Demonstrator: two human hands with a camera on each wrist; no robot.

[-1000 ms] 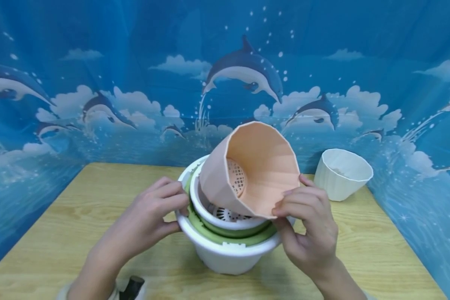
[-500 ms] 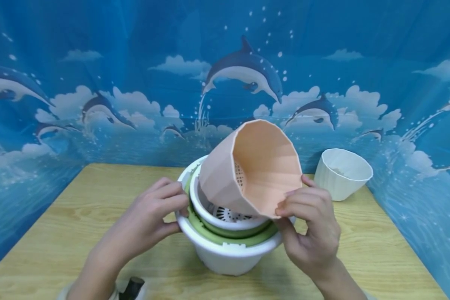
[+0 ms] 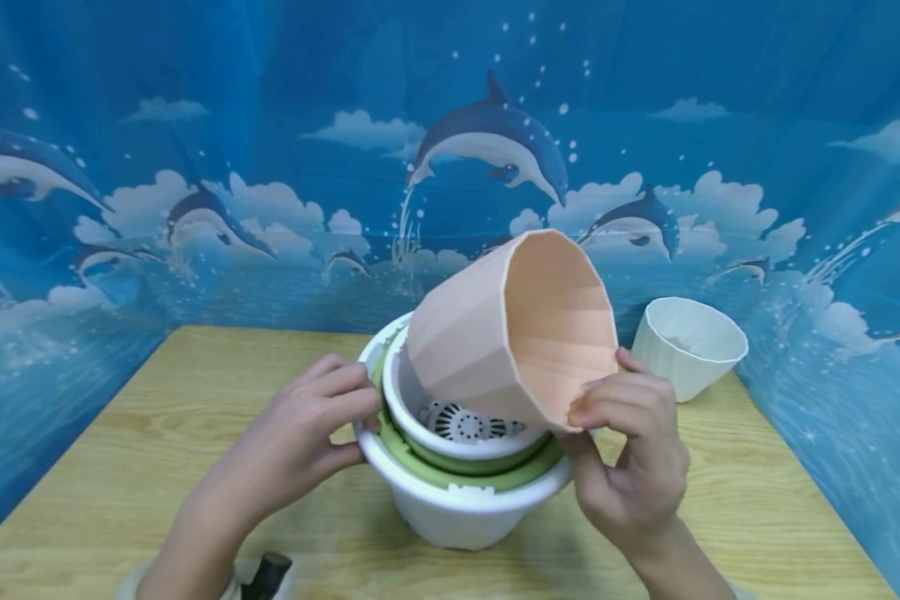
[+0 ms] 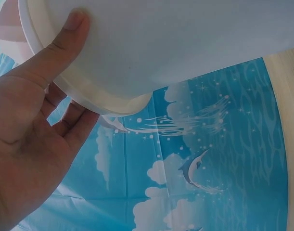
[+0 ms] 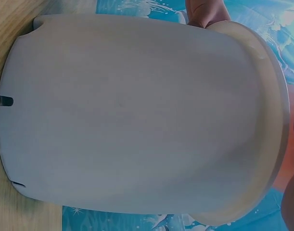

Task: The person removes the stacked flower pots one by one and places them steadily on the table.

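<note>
A stack of nested flowerpots stands mid-table: a large white pot [image 3: 457, 515] outside, a green pot [image 3: 450, 478] within it, and a smaller white pot [image 3: 471, 452] with a slotted bottom innermost. My left hand [image 3: 307, 429] grips the large pot's rim at its left, thumb on the outer wall in the left wrist view. A pink faceted flowerpot [image 3: 461, 337] lies tilted over the stack, its mouth facing right. My right hand [image 3: 630, 437] pinches its lower right rim between thumb and fingers. In the right wrist view the large white pot [image 5: 127, 115] hides most of that hand.
A white faceted pot [image 3: 686, 354] stands at the back right of the wooden table [image 3: 195, 392]. A blue dolphin-print curtain [image 3: 307, 100] encloses the back and sides. A dark cylindrical object [image 3: 267, 573] shows by the left forearm.
The pink flowerpot has shifted right and slightly up with my right hand, its mouth turning further right. More of the inner white pot's slotted bottom shows. My left hand has stayed on the rim.
</note>
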